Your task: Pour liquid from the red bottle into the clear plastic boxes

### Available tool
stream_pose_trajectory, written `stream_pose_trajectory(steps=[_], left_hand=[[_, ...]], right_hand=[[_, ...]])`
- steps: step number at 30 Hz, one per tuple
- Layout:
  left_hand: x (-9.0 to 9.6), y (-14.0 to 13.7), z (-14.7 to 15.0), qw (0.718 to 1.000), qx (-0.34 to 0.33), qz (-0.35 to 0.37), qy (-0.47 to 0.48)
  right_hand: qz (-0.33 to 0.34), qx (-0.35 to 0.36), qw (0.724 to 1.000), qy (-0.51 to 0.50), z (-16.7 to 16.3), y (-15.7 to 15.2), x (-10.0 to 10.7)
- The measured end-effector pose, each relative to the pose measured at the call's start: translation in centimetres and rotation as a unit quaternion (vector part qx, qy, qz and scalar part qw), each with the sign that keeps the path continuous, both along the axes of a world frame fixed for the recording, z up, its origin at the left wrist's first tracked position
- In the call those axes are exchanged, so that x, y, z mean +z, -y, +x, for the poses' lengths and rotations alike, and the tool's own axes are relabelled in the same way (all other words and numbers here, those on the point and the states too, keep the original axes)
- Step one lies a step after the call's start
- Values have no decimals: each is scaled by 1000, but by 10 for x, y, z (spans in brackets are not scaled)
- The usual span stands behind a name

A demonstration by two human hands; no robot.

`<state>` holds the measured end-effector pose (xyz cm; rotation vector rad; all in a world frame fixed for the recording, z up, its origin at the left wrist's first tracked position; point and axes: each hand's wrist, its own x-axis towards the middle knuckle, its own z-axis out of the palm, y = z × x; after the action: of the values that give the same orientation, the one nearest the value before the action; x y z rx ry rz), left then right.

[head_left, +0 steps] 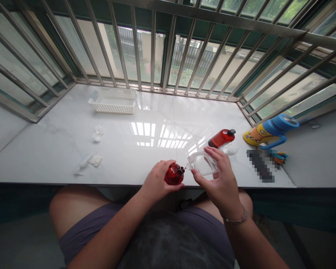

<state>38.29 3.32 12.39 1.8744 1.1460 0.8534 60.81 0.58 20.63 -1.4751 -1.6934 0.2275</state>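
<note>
My left hand [159,177] is wrapped round a red bottle [173,175] near the front edge of the white tabletop. The bottle's dark neck points up and to the right. In my right hand [220,173] is a clear square bottle [203,163], tipped on its side with its mouth toward the red bottle's neck. The two mouths are very close; whether they touch I cannot tell. Beyond my right hand lies a second red bottle [222,138] with a black cap, and a clear plastic piece [230,150] lies beside it, partly hidden.
A white perforated basket [113,108] stands at the back left. Crumpled tissue [98,133] and a folded tissue [95,160] lie on the left. At right are a blue and yellow flask [261,132], a blurred-out dark item [260,166] and small blue-orange things [280,157]. Window bars bound the table [151,149].
</note>
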Motion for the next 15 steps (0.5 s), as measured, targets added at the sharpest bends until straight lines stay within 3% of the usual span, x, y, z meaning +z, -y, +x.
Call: stream_pose_trajectory(steps=[15], left_hand=[[-2,1,0,1000,3,2,1]], right_hand=[[19,5,999,25,0,-1,3]])
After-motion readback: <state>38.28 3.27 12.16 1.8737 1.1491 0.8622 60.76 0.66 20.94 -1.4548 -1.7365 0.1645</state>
